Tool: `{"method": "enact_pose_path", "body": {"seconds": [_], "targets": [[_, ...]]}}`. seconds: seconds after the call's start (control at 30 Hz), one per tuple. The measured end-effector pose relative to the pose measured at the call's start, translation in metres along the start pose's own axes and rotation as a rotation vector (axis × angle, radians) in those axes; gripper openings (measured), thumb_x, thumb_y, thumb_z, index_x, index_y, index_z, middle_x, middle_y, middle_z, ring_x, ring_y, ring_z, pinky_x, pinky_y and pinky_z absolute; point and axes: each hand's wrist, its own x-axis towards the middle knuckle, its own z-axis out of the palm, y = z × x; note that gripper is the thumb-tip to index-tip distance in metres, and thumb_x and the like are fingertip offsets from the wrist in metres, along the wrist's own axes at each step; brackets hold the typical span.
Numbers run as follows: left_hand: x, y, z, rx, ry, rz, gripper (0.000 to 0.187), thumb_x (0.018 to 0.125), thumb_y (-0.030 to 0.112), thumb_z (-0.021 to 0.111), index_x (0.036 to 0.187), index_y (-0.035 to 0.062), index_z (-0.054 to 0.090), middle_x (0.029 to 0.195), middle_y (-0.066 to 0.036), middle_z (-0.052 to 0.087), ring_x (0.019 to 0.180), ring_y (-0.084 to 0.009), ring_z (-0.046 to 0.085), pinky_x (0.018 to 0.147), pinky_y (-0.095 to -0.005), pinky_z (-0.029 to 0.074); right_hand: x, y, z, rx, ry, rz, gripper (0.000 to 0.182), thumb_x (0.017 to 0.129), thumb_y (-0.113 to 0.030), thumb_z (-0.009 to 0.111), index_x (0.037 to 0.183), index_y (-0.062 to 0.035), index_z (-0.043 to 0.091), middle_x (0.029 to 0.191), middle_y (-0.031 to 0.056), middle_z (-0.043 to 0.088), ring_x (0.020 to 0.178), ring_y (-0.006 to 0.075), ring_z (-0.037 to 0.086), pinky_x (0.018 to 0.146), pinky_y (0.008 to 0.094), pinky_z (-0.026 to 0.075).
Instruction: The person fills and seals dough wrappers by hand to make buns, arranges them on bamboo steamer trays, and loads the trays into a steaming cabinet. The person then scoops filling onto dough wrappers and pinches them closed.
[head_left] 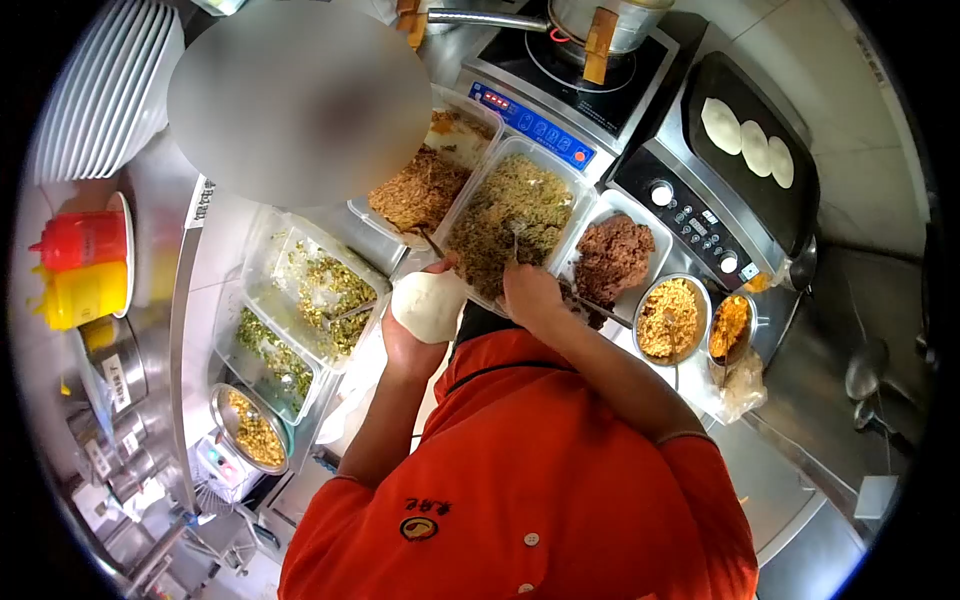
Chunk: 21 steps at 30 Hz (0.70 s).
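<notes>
My left hand (408, 350) is curled under a round, flat dough wrapper (429, 306), which lies over the palm with nothing visible on it. My right hand (532, 296) is closed at the near edge of a plastic tub of greenish-brown chopped filling (515, 205). It grips a thin metal utensil (516, 241) whose end sits in that filling; its exact shape is hidden. Just beyond my left fingertips, another utensil handle (432, 243) sticks out of a tub of brown shredded filling (425, 190). Right of my right hand is a container of dark reddish-brown minced filling (612, 258).
Bowls of yellow filling (668, 318) and orange filling (731, 326) stand at right. Several dough pieces lie on a black griddle (750, 150). A pot (610, 22) sits on an induction cooker. Tubs of green filling (335, 290) are at left. A grey blur hides the upper left.
</notes>
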Motion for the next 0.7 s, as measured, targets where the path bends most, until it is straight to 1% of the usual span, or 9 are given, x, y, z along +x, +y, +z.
{"method": "enact_pose_path", "body": {"seconds": [0.07,0.17,0.2,0.3,0.33,0.43,0.5,0.57,0.7], "targets": [[-0.011,0.009,-0.001,-0.221,-0.166,-0.190,0.052,0.109,0.037,0.039,0.147,0.0022,0.046,0.136,-0.021,0.062,0.129,-0.0326,0.058,0.112,-0.0441,0.046,0.011,-0.003,0.016,-0.105,0.006,0.025,0.034,0.089,-0.006,0.066,0.118,0.0087,0.059,0.084,0.0235,0.074,0.082,0.0375,0.076,0.070,0.0431,0.063],[-0.007,-0.013,-0.048,-0.077,-0.182,-0.265,0.059,0.112,0.047,0.033,0.148,0.0030,0.046,0.136,-0.021,0.061,0.124,-0.0355,0.060,0.108,-0.0436,0.050,0.010,-0.009,0.014,-0.164,0.023,0.081,0.032,0.091,-0.008,0.067,0.119,0.0070,0.064,0.086,0.0185,0.076,0.082,0.0327,0.078,0.069,0.0409,0.063],[-0.006,-0.012,-0.041,-0.001,-0.084,-0.314,0.059,0.112,0.048,0.033,0.146,0.0023,0.046,0.129,-0.016,0.066,0.121,-0.0296,0.061,0.108,-0.0410,0.048,0.010,-0.009,0.017,-0.165,0.021,0.087,0.032,0.091,-0.008,0.067,0.119,0.0070,0.064,0.086,0.0185,0.076,0.082,0.0327,0.078,0.069,0.0409,0.063],[0.003,-0.022,-0.056,0.114,-0.014,-0.270,0.069,0.110,0.058,0.031,0.140,-0.0004,0.052,0.124,-0.017,0.066,0.120,-0.0317,0.063,0.107,-0.0437,0.051,0.017,-0.006,0.025,-0.175,0.005,0.104,0.036,0.091,-0.007,0.066,0.124,0.0083,0.062,0.090,0.0205,0.076,0.084,0.0325,0.078,0.068,0.0406,0.064],[0.005,-0.020,-0.059,0.000,0.027,-0.349,0.056,0.113,0.045,0.031,0.132,0.0003,0.059,0.125,-0.013,0.067,0.115,-0.0287,0.064,0.103,-0.0417,0.052,0.018,-0.004,0.026,-0.187,-0.008,0.105,0.034,0.093,-0.009,0.063,0.122,0.0079,0.060,0.089,0.0218,0.075,0.082,0.0351,0.077,0.067,0.0424,0.063],[0.015,-0.025,-0.073,-0.172,0.027,-0.373,0.046,0.110,0.036,0.035,0.127,0.0022,0.061,0.121,-0.013,0.068,0.112,-0.0302,0.065,0.098,-0.0458,0.055,0.016,-0.007,-0.001,-0.130,0.044,0.195,0.029,0.097,-0.010,0.057,0.120,0.0074,0.059,0.090,0.0235,0.073,0.082,0.0379,0.075,0.068,0.0444,0.063],[0.028,-0.034,-0.086,-0.226,0.077,-0.403,0.042,0.108,0.033,0.037,0.125,0.0032,0.061,0.119,-0.013,0.069,0.111,-0.0309,0.066,0.096,-0.0475,0.056,0.024,0.001,-0.016,-0.065,0.109,0.282,0.028,0.098,-0.009,0.054,0.120,0.0071,0.059,0.092,0.0238,0.073,0.085,0.0381,0.075,0.070,0.0447,0.063],[0.041,-0.050,-0.106,-0.278,0.133,-0.434,0.039,0.105,0.030,0.039,0.123,0.0041,0.062,0.117,-0.013,0.069,0.110,-0.0317,0.067,0.094,-0.0493,0.057,0.037,0.020,-0.019,-0.206,0.112,0.154,0.026,0.100,-0.008,0.049,0.120,0.0047,0.061,0.097,0.0229,0.073,0.091,0.0368,0.075,0.076,0.0446,0.062],[0.055,-0.064,-0.112,-0.305,0.081,-0.462,0.037,0.106,0.032,0.039,0.117,0.0055,0.063,0.110,-0.013,0.070,0.107,-0.0349,0.067,0.096,-0.0507,0.057,0.040,0.036,-0.053,-0.326,-0.027,0.212,0.027,0.098,-0.012,0.050,0.113,-0.0001,0.069,0.107,0.0204,0.074,0.095,0.0351,0.075,0.080,0.0447,0.062]]}}
